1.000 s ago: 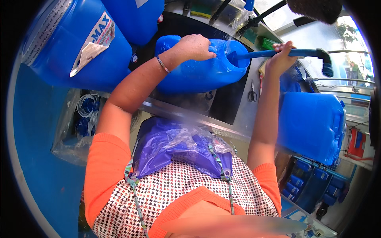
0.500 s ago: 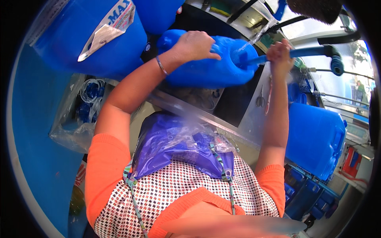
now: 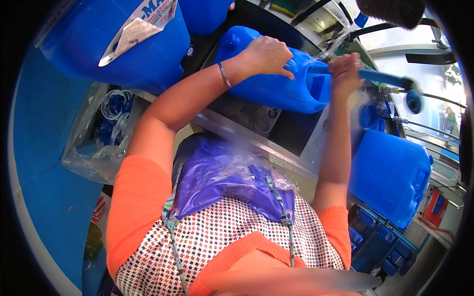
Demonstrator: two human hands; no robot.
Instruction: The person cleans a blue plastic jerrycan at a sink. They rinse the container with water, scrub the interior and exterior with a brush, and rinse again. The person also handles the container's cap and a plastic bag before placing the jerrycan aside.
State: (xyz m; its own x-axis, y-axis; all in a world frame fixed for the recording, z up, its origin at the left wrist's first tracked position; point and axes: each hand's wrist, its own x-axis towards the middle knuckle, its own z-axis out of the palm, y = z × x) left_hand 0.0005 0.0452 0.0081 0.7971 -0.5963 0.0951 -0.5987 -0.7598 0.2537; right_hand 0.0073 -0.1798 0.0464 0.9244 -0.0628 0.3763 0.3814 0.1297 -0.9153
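A blue plastic jerrycan [image 3: 279, 93] lies on its side over the sink, with a wide opening at its right end. My left hand [image 3: 269, 56] is closed around its handle on the upper side. In my right hand [image 3: 344, 73] is a blue pipe-like rod [image 3: 382, 77], whose right end bends like an elbow and is blurred. The rod's other end reaches into the jerrycan's opening, so what is on that end is hidden. Clear water [image 3: 328, 48] splashes just above the opening.
A large blue drum [image 3: 148, 59] with a torn label stands at left. Another blue jerrycan [image 3: 390, 172] sits at right. A clear plastic bag [image 3: 84, 158] with blue parts lies left. The metal sink edge [image 3: 256, 143] runs before my purple apron [image 3: 222, 182].
The jerrycan and my left hand have shifted to the right. The rod has moved within the opening, and its bent end now hangs slightly lower. Both hands keep their hold.
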